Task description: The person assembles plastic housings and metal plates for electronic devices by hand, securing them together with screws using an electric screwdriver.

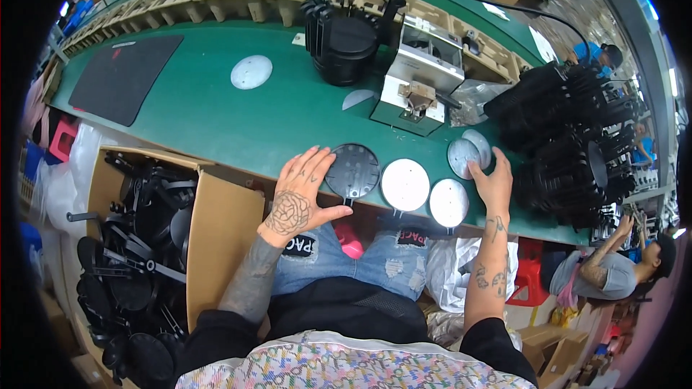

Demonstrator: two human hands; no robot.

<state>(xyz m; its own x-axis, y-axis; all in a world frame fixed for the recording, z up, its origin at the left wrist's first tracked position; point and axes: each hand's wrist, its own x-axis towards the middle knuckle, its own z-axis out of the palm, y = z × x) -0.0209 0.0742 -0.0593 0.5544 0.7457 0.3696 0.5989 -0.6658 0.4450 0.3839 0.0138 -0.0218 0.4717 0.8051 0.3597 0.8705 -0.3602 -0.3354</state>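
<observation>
My left hand (299,191) lies at the table's front edge, fingers stretched and thumb apart, its fingertips at the left rim of a round black plate (353,171). Right of that plate sit two white-topped discs, a larger one (405,185) and a smaller one (449,203), each with a short stem toward me. Thin silvery grey discs (463,158) overlap just beyond them. My right hand (494,181) has its thumb and fingers around the edge of these grey discs, closed on one; the far fingertips are partly hidden.
A metal bench device (418,90) stands behind the discs. Black parts are stacked beside it (349,47) and at the right (562,169). A loose grey disc (251,72) and a dark mat (124,78) lie left. A carton (227,234) of black parts stands at my left.
</observation>
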